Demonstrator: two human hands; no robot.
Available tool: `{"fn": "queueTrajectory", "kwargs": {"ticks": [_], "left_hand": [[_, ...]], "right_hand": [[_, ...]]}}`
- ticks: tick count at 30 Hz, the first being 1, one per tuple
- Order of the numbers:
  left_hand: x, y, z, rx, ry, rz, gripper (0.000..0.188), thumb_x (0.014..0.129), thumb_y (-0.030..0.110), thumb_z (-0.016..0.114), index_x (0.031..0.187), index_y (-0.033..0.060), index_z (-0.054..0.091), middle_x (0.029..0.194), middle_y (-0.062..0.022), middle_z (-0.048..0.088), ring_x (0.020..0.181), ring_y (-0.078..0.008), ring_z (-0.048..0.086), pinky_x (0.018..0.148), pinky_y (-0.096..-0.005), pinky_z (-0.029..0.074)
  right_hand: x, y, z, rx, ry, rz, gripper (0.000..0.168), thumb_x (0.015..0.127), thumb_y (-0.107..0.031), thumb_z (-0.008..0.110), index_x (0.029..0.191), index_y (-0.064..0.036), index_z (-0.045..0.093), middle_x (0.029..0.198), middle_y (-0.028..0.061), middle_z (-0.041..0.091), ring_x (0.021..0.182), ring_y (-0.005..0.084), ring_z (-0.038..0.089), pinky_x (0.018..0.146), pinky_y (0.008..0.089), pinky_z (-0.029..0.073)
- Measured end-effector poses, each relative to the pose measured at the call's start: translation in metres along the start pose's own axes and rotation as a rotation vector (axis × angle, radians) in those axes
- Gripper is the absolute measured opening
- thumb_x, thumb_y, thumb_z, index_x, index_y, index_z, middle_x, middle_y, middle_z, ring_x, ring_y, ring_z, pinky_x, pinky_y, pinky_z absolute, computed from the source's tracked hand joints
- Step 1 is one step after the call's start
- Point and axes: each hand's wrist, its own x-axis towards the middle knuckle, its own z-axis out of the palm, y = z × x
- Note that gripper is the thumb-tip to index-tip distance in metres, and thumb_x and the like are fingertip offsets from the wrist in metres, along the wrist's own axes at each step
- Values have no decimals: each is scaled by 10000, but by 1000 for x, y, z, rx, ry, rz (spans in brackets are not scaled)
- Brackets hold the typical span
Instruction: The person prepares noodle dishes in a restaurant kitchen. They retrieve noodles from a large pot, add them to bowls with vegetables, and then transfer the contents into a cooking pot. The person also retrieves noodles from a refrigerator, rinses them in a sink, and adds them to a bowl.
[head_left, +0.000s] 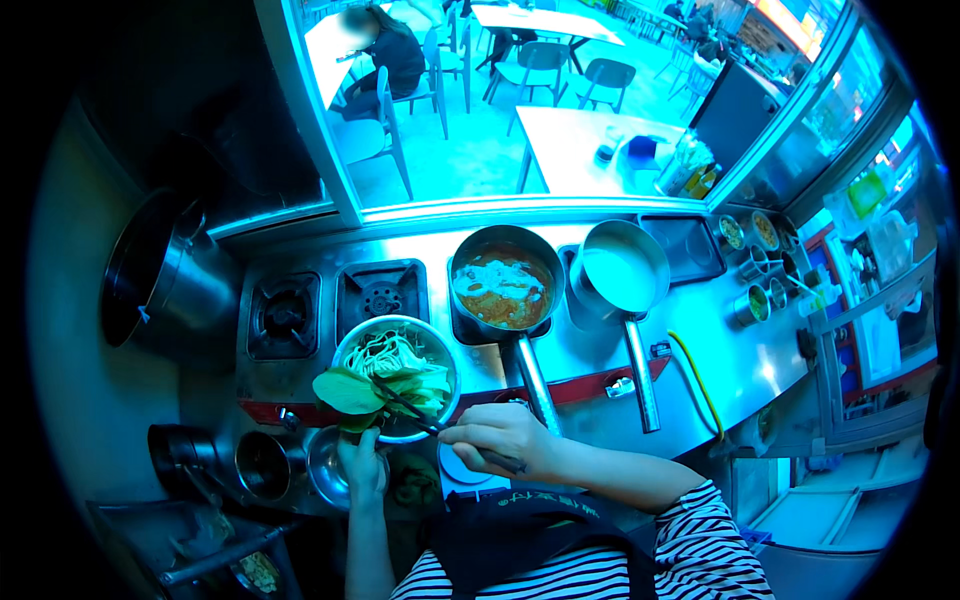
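My left hand (364, 459) grips the near side of a white-rimmed bowl (454, 365), its thumb near the rim. In the bowl lie pale noodles (382, 352) and leafy greens (424, 386); one large leaf (345, 391) hangs over the left side. My right hand (499, 441) holds dark chopsticks (405, 403), whose tips reach into the greens. Just beyond the bowl is a bare gas burner (382, 298). To its right, a long-handled saucepan (504, 281) holds reddish-brown broth with pale foam. Another saucepan (619, 268) beside it contains a whitish liquid.
A tall metal stockpot (184, 281) stands at the left. Metal pots (262, 465) and a metal bowl (328, 465) sit below the stove front. Both saucepan handles project toward me. Small ingredient containers (752, 305) line the right; a yellow hose (697, 382) curves over the counter edge.
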Motion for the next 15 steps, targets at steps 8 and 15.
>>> {"fn": "queueTrajectory", "kwargs": {"ticks": [8, 15], "left_hand": [[5, -15, 3, 37, -17, -50, 331, 727, -26, 489, 1050, 29, 440, 944, -79, 539, 743, -169, 578, 533, -278, 526], [3, 2, 15, 66, 8, -31, 309, 721, -31, 489, 1021, 31, 447, 888, -67, 533, 704, -150, 560, 504, -252, 501]], "right_hand": [[-11, 11, -1, 3, 65, 88, 84, 782, -76, 536, 803, -2, 568, 625, 75, 532, 515, 185, 533, 446, 265, 417], [-12, 15, -9, 78, 117, 126, 67, 768, -72, 546, 794, -10, 550, 627, 85, 511, 532, 221, 529, 463, 294, 416]]}}
